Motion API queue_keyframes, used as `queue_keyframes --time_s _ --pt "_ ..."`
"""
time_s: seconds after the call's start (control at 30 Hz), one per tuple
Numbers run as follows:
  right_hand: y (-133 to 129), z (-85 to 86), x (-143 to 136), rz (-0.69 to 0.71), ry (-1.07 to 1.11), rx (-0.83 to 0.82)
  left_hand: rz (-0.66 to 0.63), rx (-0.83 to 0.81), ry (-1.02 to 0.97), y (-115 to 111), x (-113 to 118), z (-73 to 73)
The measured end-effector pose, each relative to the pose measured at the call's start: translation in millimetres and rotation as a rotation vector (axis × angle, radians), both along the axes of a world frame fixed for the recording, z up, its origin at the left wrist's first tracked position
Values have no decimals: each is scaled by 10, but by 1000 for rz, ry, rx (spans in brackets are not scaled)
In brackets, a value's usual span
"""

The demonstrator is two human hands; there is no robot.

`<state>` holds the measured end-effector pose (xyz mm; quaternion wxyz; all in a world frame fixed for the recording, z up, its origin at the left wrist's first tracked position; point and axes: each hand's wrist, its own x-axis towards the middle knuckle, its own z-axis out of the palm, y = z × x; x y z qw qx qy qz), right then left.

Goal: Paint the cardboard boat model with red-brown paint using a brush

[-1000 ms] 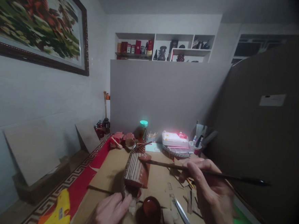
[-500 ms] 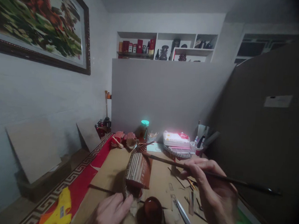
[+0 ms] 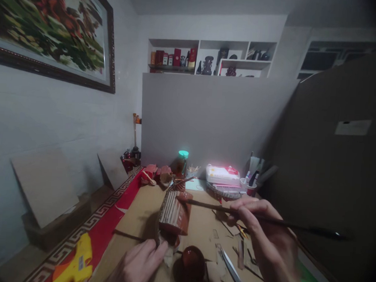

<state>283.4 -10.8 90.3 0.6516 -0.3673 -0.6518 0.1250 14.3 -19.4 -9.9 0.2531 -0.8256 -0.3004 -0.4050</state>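
Note:
A small model [image 3: 174,214] with a ridged, pale and reddish-brown roof stands at the middle of the cardboard. My left hand [image 3: 142,260] pinches the lower left edge of the model. In my right hand [image 3: 265,232] is a long dark brush [image 3: 215,207], held between thumb and fingers. Its tip rests on or just above the upper part of the ridged roof; contact is hard to tell. A small brown bowl [image 3: 193,261] with glossy contents sits just below the model.
Scissors [image 3: 233,271] lie right of the bowl, near scattered thin strips. A yellow glue gun [image 3: 78,262] is at the lower left. Behind the cardboard [image 3: 138,202] are reddish pieces [image 3: 165,176], a white packet [image 3: 223,175] and cups [image 3: 251,189] with pens.
The brush tip has moved slightly left and down over the roof. My left hand stays at the model's lower edge. The view has shifted slightly.

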Motion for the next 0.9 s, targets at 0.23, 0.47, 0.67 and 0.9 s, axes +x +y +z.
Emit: queue_keyframes --time_s 0.23,0.47,0.67,0.9 --pt "-83 15 59 189 2 -71 38 -40 -12 31 -73 -117" --pt "-119 107 201 224 120 -93 80 -82 35 -10 -80 9" --pt "-85 96 229 264 57 -139 111 -65 54 -42 -60 93" --pt "-47 83 141 285 -65 -224 49 -128 59 -32 -95 36"
